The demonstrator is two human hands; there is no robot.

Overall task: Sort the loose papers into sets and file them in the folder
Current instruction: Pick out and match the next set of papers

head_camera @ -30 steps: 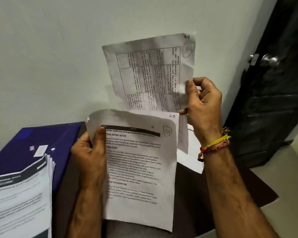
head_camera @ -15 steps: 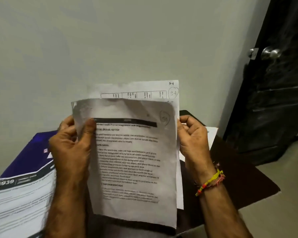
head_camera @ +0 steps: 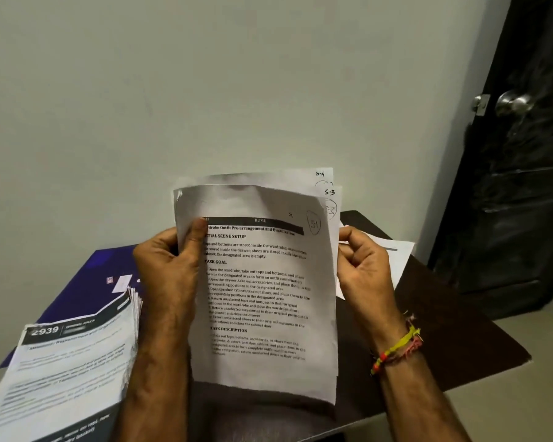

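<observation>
Now both hands raised, forearms angled up: left hand (head_camera: pixel 169 269) grips the sheets (head_camera: pixel 262 298) at 9 o'clock, thumb pressed on front; right hand (head_camera: pixel 362 269) pinches their 3 o'clock edge. Sheets upright above tabletop (head_camera: pixel 453 320). Folder (head_camera: pixel 77 282) and paper stack (head_camera: pixel 67 371) at 8 o'clock.

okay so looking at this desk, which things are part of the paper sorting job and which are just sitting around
Part of the job:
held sheets, gripped by left hand and right hand
paper stack
blue folder
loose sheet on the table

Just there:
door
door knob
wristbands
</observation>
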